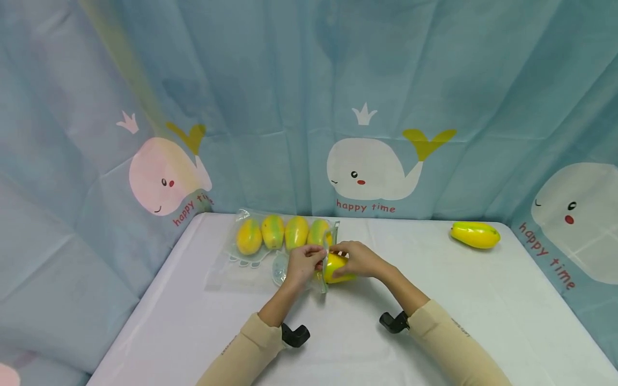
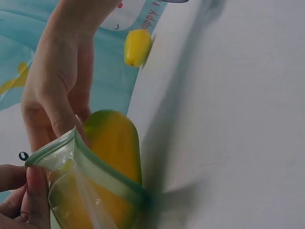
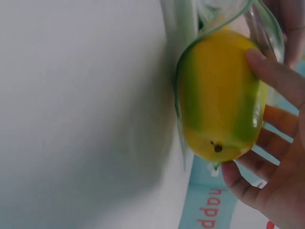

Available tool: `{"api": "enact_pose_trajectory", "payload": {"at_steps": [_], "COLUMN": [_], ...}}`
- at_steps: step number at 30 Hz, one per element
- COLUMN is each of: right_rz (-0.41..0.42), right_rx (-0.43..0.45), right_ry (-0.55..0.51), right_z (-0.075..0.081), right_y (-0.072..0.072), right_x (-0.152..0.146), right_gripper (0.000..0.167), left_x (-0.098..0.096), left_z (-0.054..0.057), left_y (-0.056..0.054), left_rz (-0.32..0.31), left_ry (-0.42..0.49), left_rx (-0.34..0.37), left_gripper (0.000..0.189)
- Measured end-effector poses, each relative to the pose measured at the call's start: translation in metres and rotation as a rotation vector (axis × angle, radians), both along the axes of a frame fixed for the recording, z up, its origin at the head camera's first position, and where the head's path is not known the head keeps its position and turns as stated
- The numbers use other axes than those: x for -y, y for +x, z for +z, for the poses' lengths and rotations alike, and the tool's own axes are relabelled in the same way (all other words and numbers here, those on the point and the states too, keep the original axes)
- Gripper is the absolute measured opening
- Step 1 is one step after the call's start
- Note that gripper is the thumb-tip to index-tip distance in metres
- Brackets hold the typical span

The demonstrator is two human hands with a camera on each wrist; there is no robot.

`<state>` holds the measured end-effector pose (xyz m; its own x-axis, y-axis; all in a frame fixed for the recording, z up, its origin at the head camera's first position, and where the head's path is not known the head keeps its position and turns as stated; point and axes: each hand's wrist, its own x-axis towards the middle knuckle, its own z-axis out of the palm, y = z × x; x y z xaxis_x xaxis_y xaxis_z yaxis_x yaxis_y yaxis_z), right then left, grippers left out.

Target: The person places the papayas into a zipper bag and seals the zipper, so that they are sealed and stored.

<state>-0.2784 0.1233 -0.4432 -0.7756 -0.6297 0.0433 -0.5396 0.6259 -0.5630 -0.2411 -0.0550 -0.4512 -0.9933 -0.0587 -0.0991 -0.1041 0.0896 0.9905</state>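
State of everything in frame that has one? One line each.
Zip bag: mouth open
Held fruit: partly inside the bag mouth, near end sticking out
Four fruits: lying in a row, seen through clear plastic
Lone fruit: lying on the table, outside the bag
Left grip: pinching the bag's rim
Right grip: holding the held fruit

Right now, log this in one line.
left fingers: pinching bag mouth | right fingers: holding yellow-green fruit, partly inside bag | loose fruit: table back right
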Motion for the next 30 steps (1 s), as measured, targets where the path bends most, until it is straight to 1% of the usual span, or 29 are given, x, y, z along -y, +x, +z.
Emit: {"api": "enact_pose_trajectory", "payload": {"at_steps": [2,5,9,12,16,18,24,27,30], "right_rz": [-0.023,-0.05,-0.111,-0.155,-0.166,-0.169,-0.211,-0.235,-0.274], "right_rx": [0.013,0.023,0.062,0.103,0.149,0.17,0.177,0.181,0.229], "right_ry": [-0.023,-0.038,-0.053,-0.055,-0.091,-0.127,-0.21,-0.25,-0.315], "right_z": [-0.002,-0.007,-0.012,-0.013,-0.019,-0.023,-0.03,-0.033,-0.035], "right_y": [0.001,0.003,0.008,0.01,0.009,0.009,0.01,0.01,0.01], "right_x": [0.004,0.006,0.0,-0.007,-0.013,-0.013,0.002,0.009,0.016], "right_gripper": [0.05,0.052,0.058,0.055,0.049,0.049,0.048,0.045,0.041], "left_x": [-0.001,-0.001,-0.002,-0.002,-0.004,-0.005,-0.007,-0.006,-0.006], "left_z": [-0.001,-0.002,-0.003,-0.002,0.002,0.002,0.003,0.004,0.005], "left_y": [0.001,0.0,-0.001,-0.001,0.0,0.0,-0.001,-0.001,-0.002], "left_rz": [-0.006,0.001,0.006,0.008,0.011,0.005,-0.004,-0.007,-0.004], "left_ry": [-0.002,-0.007,-0.021,-0.027,-0.02,-0.02,-0.008,0.002,-0.001], "left_rx": [-0.004,0.013,0.031,0.038,0.031,0.021,0.002,-0.009,-0.006], "left_gripper": [0.021,0.022,0.023,0.023,0.022,0.022,0.02,0.022,0.024]}}
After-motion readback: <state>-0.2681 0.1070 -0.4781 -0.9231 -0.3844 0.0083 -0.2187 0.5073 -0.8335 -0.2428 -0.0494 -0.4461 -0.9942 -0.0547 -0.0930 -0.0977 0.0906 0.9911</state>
